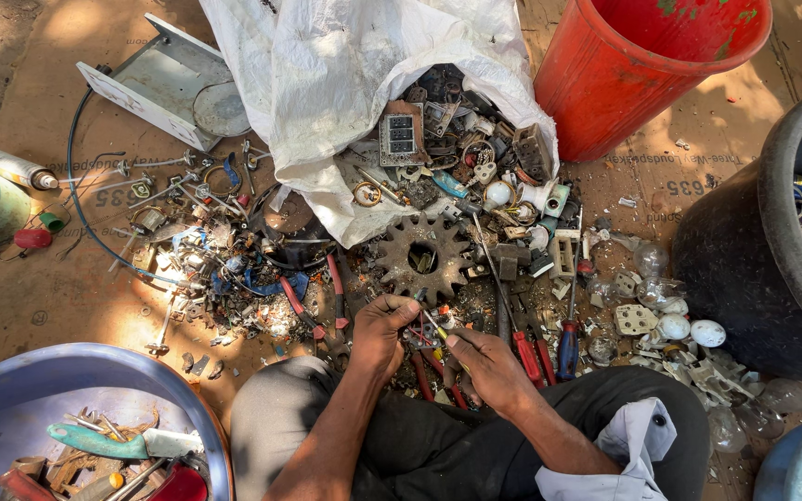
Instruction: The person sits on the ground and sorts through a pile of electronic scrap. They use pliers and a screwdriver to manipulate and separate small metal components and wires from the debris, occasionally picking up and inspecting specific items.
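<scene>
My left hand (381, 331) is curled around a small scrap part held low over the ground, just below a large rusty toothed gear (422, 256). My right hand (486, 367) grips a thin yellow-handled screwdriver (438, 328), its tip pointing into the part in my left hand. The two hands almost touch. Red-handled pliers (433, 376) lie under them. What the small part is cannot be made out.
A white sack (327, 83) spills metal and electrical scrap. A red bucket (642, 65) stands at the back right, a black tub (744, 250) on the right, a blue basin (76, 371) with tools at front left. Screwdrivers (568, 343) and light bulbs (689, 329) lie to the right.
</scene>
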